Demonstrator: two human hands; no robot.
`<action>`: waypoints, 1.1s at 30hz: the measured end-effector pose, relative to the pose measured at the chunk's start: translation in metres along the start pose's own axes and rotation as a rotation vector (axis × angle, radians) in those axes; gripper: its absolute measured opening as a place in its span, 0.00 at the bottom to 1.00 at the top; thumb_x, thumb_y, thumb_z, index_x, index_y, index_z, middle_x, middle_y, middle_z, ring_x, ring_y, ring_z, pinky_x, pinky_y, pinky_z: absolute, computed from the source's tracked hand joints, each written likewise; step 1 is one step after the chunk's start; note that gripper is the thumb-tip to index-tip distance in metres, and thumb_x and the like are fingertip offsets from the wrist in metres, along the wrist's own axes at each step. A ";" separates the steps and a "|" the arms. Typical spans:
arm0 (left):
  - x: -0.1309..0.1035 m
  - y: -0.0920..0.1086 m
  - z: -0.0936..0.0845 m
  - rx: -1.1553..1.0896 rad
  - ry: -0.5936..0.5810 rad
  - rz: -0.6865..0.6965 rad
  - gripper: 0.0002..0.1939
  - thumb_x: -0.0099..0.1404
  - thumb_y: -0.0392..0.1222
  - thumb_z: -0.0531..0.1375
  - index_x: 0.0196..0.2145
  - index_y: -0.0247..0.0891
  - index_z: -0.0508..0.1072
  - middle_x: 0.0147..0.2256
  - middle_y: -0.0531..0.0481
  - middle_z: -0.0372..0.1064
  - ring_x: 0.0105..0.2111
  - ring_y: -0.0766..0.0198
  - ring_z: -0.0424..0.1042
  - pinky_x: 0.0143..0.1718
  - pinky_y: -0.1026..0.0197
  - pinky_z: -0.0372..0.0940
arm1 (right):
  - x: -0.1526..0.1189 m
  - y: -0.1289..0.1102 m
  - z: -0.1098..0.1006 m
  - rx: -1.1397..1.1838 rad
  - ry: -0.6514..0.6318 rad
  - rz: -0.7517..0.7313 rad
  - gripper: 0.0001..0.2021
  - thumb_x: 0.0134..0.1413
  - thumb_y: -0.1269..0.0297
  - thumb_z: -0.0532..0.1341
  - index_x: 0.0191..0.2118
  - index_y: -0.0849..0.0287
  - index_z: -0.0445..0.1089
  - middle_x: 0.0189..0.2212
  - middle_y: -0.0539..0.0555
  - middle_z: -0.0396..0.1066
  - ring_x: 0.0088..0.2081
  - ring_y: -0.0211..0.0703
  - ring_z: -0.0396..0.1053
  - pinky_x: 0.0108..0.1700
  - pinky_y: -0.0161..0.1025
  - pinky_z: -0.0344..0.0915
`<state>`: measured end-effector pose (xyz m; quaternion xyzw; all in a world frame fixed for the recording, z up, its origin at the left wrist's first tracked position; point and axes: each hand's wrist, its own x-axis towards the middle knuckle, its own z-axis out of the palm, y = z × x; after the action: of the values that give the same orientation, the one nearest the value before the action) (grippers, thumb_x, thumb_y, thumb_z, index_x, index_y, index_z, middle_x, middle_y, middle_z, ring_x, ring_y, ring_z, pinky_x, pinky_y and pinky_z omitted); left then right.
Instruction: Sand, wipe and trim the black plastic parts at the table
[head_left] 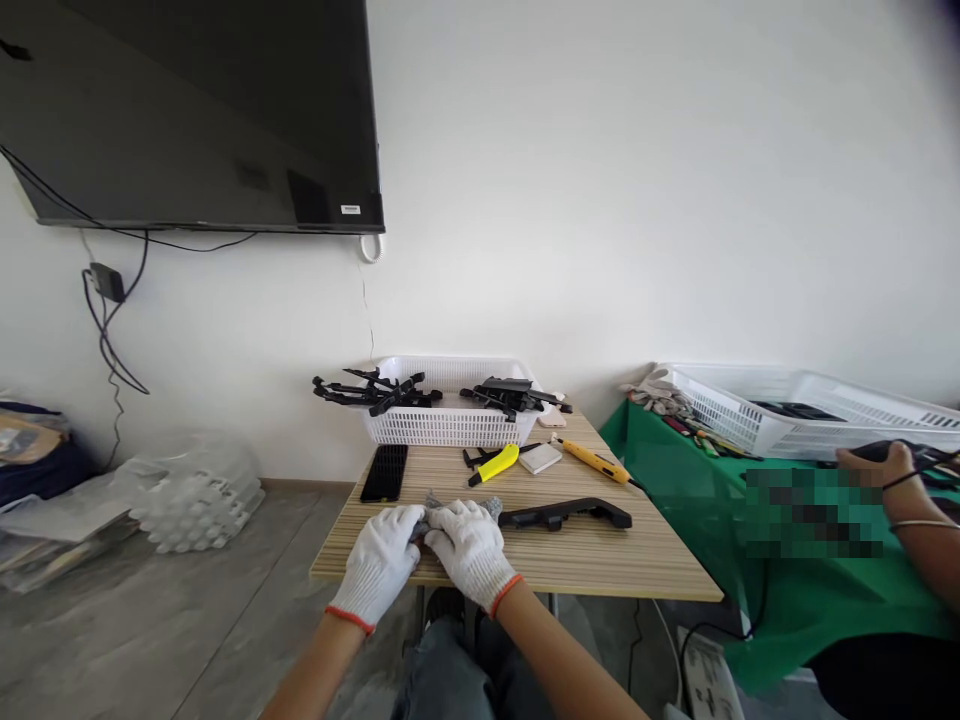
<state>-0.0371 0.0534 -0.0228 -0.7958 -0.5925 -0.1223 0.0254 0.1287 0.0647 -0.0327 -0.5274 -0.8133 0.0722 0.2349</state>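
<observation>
Offers no word, number or brand clear enough to read. Shows a small white label (350, 210) at the lower right corner of the wall-mounted television (210, 120), with fine dark print too small to make out, and a faint mark (201, 223) near the middle of the bottom frame of the same screen, likewise unreadable. Carries a blurred pale patch on a brown package (34, 438) at far left, impossible to tell as label or plain surface. Includes illegible grey markings on a white carton (709, 675) on the floor near the green cloth (652, 470).
</observation>
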 end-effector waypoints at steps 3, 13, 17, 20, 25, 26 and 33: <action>0.002 0.003 -0.004 0.037 -0.068 -0.014 0.14 0.64 0.30 0.54 0.46 0.39 0.70 0.45 0.44 0.74 0.47 0.52 0.71 0.48 0.53 0.62 | 0.010 -0.006 -0.008 -0.049 -0.074 0.068 0.12 0.65 0.57 0.58 0.46 0.53 0.76 0.43 0.54 0.76 0.47 0.51 0.71 0.48 0.44 0.63; -0.004 0.010 -0.009 0.100 -0.090 -0.138 0.09 0.65 0.39 0.57 0.43 0.39 0.72 0.43 0.44 0.73 0.46 0.50 0.70 0.43 0.53 0.61 | 0.010 -0.007 -0.015 -0.019 -0.132 0.057 0.11 0.65 0.60 0.58 0.47 0.54 0.75 0.46 0.55 0.75 0.50 0.50 0.70 0.51 0.43 0.61; -0.006 0.010 -0.007 0.134 -0.054 -0.148 0.09 0.63 0.37 0.58 0.42 0.40 0.73 0.41 0.44 0.73 0.46 0.50 0.70 0.43 0.52 0.60 | 0.008 -0.002 -0.014 0.009 -0.108 0.011 0.09 0.61 0.60 0.62 0.46 0.53 0.74 0.45 0.53 0.76 0.49 0.48 0.71 0.50 0.41 0.62; -0.006 0.009 -0.009 0.136 -0.040 -0.154 0.10 0.62 0.37 0.58 0.42 0.40 0.73 0.41 0.44 0.72 0.46 0.50 0.70 0.44 0.53 0.60 | 0.008 0.000 -0.015 0.008 -0.107 -0.008 0.10 0.58 0.59 0.65 0.45 0.54 0.74 0.44 0.54 0.76 0.49 0.48 0.71 0.50 0.41 0.63; -0.009 -0.002 -0.027 0.086 0.034 -0.223 0.10 0.62 0.44 0.61 0.42 0.40 0.74 0.45 0.43 0.72 0.47 0.49 0.68 0.46 0.52 0.60 | 0.005 -0.005 -0.018 -0.082 -0.086 0.052 0.10 0.57 0.56 0.67 0.41 0.56 0.73 0.42 0.57 0.74 0.47 0.50 0.71 0.46 0.42 0.64; -0.010 -0.005 -0.030 0.068 0.041 -0.256 0.11 0.63 0.44 0.61 0.43 0.41 0.75 0.47 0.43 0.72 0.48 0.48 0.68 0.46 0.51 0.61 | 0.005 -0.005 -0.019 -0.084 -0.082 0.033 0.10 0.58 0.56 0.66 0.40 0.56 0.73 0.42 0.57 0.74 0.47 0.50 0.70 0.45 0.41 0.64; -0.021 -0.002 -0.031 0.067 0.331 -0.221 0.30 0.66 0.54 0.60 0.62 0.39 0.65 0.61 0.34 0.61 0.57 0.41 0.63 0.56 0.45 0.58 | 0.012 0.002 -0.044 0.125 0.125 0.073 0.10 0.59 0.56 0.65 0.33 0.56 0.68 0.35 0.53 0.71 0.40 0.44 0.68 0.41 0.38 0.60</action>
<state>-0.0503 0.0283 0.0025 -0.6936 -0.6679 -0.2336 0.1354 0.1468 0.0706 0.0086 -0.5445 -0.7711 0.0983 0.3150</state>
